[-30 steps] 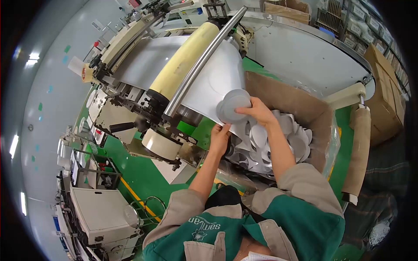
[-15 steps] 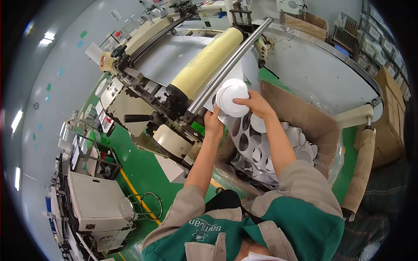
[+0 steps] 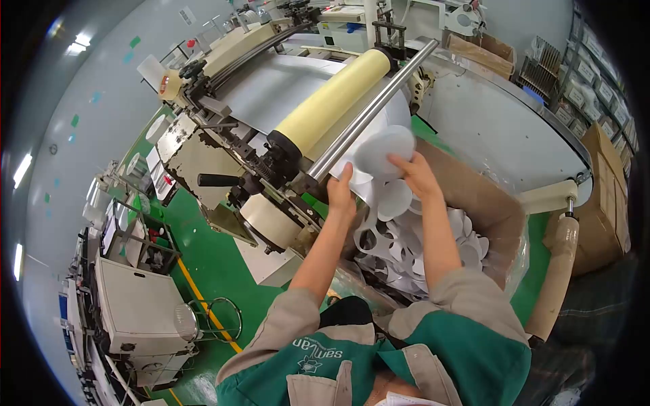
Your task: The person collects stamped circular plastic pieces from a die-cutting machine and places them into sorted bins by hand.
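Note:
White round discs (image 3: pixel 384 150) lie loosely stacked below the steel bar, and my right hand (image 3: pixel 414 174) grips their right edge between thumb and fingers. My left hand (image 3: pixel 342 188) is at the edge of the white sheet (image 3: pixel 359 177) to the left of the discs, its thumb raised and fingers closed on that edge. Another white disc (image 3: pixel 394 200) hangs just under the stack. Beneath both hands, a cardboard box (image 3: pixel 467 177) holds punched white sheet scrap (image 3: pixel 440 237) with round holes.
Above my hands runs a machine with a yellow roller (image 3: pixel 332 101) and a steel bar (image 3: pixel 376 108). A black handle (image 3: pixel 218 180) juts out at its left. At the right stands a wrapped roll (image 3: pixel 556 277); a white cabinet (image 3: pixel 139 304) is at lower left.
The discs have shifted slightly right and spread apart, with one now hanging lower. Both hands have moved a little right and down in view, and the camera view has shifted slightly.

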Tool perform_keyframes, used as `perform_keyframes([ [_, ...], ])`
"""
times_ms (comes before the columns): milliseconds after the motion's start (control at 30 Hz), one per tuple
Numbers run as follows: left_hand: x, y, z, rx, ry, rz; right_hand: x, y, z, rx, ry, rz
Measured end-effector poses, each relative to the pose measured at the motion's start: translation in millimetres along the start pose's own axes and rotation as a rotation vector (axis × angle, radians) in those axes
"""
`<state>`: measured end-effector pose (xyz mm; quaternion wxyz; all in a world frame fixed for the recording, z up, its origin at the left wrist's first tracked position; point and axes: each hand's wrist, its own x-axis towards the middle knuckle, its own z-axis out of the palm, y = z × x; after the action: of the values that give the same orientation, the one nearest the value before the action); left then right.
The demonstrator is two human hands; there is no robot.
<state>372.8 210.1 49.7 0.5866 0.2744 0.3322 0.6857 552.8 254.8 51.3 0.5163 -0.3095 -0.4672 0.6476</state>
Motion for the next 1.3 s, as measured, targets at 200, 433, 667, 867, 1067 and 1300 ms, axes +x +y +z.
perform_keyframes([
  [200,-10,13,-1,-0.024,-0.011,-0.207,6,4,30,0.038,0.017,-0.075],
  [433,51,-10,-23,-0.192,0.142,0.124,-27,25,-55,0.686,0.353,-0.013],
  [667,54,-32,-14,-0.240,0.213,0.113,44,-19,33,-0.100,0.041,0.011],
  [867,2,-34,-11,-0.181,-0.098,-0.093,14,-25,37,-0.080,-0.041,0.217],
  [1067,-1,0,-6,-0.171,0.084,-0.101,-23,7,-14,0.743,0.326,0.012],
  [1300,23,46,-7,-0.390,0.036,0.054,-7,-9,-1,0.420,0.153,-0.044],
])
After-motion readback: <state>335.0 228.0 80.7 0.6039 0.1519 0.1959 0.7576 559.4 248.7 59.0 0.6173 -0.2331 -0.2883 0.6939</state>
